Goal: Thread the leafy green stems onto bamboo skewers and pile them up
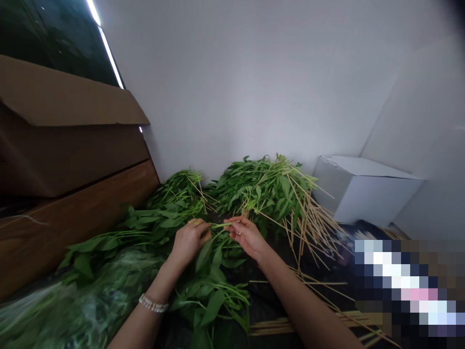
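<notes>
Between my two hands stretches a thin green leafy stem (219,225), held roughly level, with leaves hanging below. My left hand (192,237) pinches its left end; a ring and a beaded bracelet (153,304) show on this arm. Fingertips of my right hand (244,233) grip the other end, and a ring shows there too. Whether a thin stick lies along the stem, I cannot tell. Just beneath lie loose leafy greens (214,295). Beyond the hands is a big heap of greens (269,186) with many thin wooden sticks (312,218) poking out to the right.
A smaller heap of greens (181,194) lies back left. Clear plastic (119,281) covers greens at front left. An open cardboard box (72,150) rests above a wooden board (119,194). A white box (366,186) stands back right; more sticks (272,326) lie front right.
</notes>
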Motion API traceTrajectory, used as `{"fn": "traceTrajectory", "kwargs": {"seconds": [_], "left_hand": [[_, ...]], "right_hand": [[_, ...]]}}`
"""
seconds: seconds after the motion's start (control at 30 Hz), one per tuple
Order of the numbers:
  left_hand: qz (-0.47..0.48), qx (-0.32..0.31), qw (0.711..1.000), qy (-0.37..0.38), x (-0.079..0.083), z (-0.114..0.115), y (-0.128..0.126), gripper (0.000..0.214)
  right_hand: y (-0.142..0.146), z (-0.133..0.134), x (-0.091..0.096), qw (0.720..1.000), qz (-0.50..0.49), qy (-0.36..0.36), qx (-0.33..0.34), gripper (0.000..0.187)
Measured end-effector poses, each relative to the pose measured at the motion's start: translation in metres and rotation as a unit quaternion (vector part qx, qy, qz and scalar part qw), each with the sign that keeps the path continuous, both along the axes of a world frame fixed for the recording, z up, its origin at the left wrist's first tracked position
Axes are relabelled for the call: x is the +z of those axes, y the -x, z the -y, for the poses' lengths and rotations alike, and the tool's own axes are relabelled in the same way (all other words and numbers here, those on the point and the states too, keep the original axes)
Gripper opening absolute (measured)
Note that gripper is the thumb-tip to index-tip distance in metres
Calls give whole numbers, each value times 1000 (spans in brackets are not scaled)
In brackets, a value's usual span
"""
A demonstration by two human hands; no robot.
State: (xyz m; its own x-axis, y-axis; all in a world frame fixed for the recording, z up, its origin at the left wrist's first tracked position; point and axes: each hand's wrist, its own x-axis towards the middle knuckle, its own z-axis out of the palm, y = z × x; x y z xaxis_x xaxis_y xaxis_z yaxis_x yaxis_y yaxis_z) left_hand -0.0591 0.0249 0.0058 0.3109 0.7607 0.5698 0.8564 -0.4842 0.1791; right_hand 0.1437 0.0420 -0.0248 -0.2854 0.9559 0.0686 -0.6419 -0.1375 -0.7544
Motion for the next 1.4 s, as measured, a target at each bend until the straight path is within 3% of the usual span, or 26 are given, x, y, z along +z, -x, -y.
{"fn": "traceTrajectory", "kwargs": {"seconds": [0.13, 0.3, 0.4, 0.5, 0.6, 0.67, 0.8, 0.93, 1.23, 1.4], "left_hand": [[158, 12, 986, 58, 3, -2, 0, 19], [409, 80, 903, 106, 4, -12, 17, 20], [478, 100, 870, 71, 6, -16, 30, 20], [501, 43, 861, 77, 11, -13, 29, 21], [483, -6, 870, 100, 15, -6, 17, 22], [441, -4, 893, 90, 15, -2, 10, 22], [286, 12, 952, 105, 11, 4, 3, 22], [168, -7, 981, 99, 4, 4, 0, 22], [-20, 21, 997, 67, -5, 5, -3, 27], [-63, 46, 994, 71, -1, 9, -5, 23]], "right_hand": [[9, 4, 1, 1000, -4, 6, 20, 26], [10, 4, -2, 999, -24, 13, 20, 26], [1, 0, -4, 999, -32, 28, -3, 26], [-3, -2, -6, 999, -28, 22, -6, 25], [-1, -1, -5, 1000, -15, 6, -7, 23], [1, -1, -5, 1000, -5, -1, -11, 24], [2, 0, -4, 1000, 14, -9, -20, 26], [3, 0, -2, 999, 22, -12, -22, 26], [6, 4, 3, 998, 47, -17, -33, 28], [8, 4, 4, 991, 117, -49, -42, 28]]}}
